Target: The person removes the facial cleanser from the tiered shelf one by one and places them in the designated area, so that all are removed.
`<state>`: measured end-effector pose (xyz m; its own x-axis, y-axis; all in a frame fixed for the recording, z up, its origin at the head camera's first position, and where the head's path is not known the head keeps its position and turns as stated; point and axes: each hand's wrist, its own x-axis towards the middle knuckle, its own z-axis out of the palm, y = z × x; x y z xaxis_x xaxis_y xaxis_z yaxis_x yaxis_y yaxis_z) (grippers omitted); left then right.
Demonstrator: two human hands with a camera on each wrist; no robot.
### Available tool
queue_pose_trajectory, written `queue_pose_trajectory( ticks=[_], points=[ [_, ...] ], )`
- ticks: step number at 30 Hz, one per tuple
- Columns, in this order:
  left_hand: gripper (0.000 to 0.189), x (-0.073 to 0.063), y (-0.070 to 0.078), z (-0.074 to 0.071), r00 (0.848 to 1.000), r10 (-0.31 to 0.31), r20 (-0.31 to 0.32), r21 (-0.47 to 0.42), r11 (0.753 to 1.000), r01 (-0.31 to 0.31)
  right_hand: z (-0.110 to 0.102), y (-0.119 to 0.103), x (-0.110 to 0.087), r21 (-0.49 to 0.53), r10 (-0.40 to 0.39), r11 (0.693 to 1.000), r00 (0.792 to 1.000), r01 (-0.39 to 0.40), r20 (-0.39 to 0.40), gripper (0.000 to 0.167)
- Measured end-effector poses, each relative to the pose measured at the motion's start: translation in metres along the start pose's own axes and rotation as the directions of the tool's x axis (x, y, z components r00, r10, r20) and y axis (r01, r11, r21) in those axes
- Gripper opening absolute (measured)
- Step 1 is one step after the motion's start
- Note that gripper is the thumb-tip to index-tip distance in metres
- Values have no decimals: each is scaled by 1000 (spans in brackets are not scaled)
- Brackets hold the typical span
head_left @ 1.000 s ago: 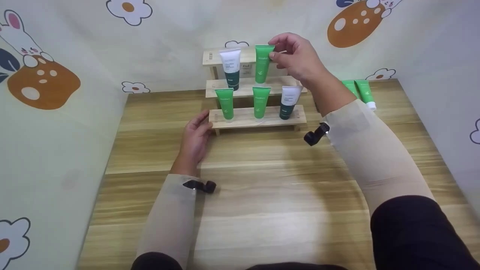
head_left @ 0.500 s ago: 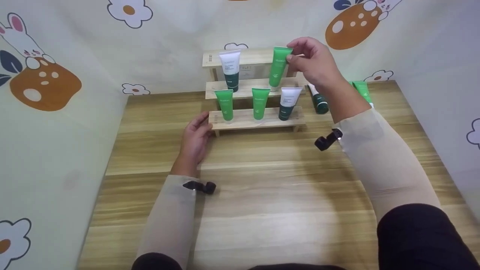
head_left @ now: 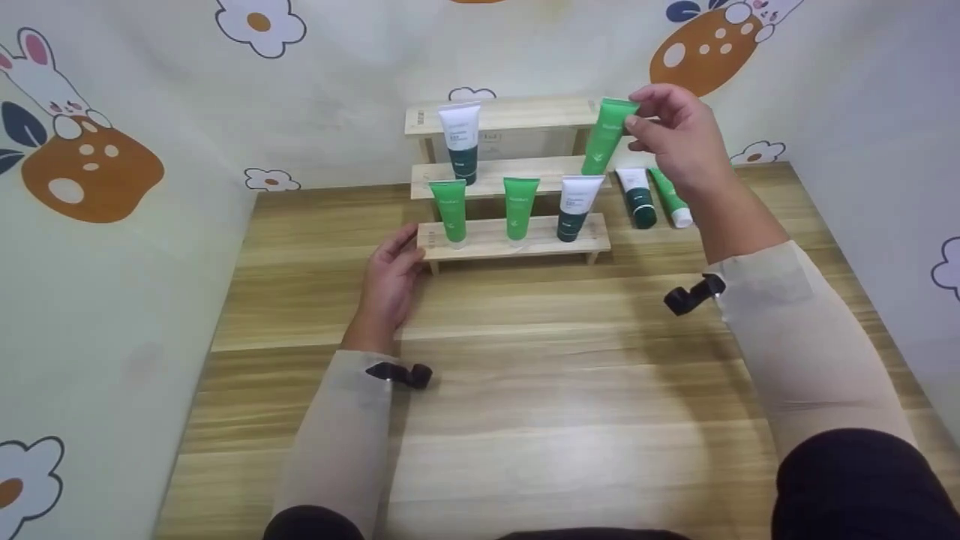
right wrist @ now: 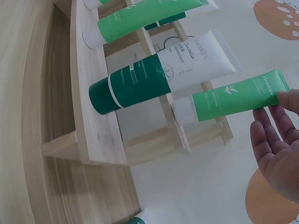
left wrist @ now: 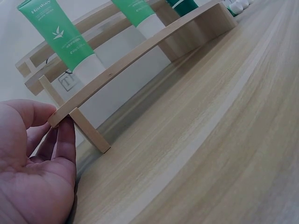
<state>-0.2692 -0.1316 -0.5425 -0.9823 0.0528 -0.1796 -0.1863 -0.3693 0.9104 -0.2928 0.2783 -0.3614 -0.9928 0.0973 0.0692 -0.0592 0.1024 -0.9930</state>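
Observation:
My right hand pinches a green squeeze tube near its flat top end, over the right end of the middle shelf. The tube leans with its white cap down by that shelf; whether it touches is hard to tell. With my left hand I grip the left end of the tiered wooden display rack, thumb on the lowest shelf and fingers beneath. A white and dark-green tube stands on the middle shelf's left. Below stand two green tubes, left and centre, and a white and dark-green one.
Right of the rack, another white and dark-green tube and a green tube lie on the wooden table. A patterned cloth wall rises close behind the rack, with side walls at left and right.
My right hand has carried the green tube rightward along the middle shelf, from its middle to its right end, and the tube now tilts more. My left hand has stayed at the rack.

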Motion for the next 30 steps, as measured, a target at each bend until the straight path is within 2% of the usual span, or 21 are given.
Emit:
queue_pose_trajectory(
  ticks=[5,10,15,22,30],
  points=[
    [55,1,0,0,1000,-3,0,21,1000,3,-12,1,-5,58,23,998,999,-21,-37,34],
    [55,1,1,0,1000,-13,-5,13,1000,13,-23,4,-12,46,3,999,997,0,-76,32],
    [55,0,1,-1,1000,-6,-8,6,1000,6,-33,11,-19,78,-20,997,997,26,-80,33],
    [55,0,0,0,1000,2,-12,-2,1000,-2,-42,36,-29,133,-22,990,995,36,-100,35],
    [57,-1,-1,2,1000,9,-1,-11,1000,-9,-49,72,-46,260,-60,961,990,92,-131,30]
  ],
)
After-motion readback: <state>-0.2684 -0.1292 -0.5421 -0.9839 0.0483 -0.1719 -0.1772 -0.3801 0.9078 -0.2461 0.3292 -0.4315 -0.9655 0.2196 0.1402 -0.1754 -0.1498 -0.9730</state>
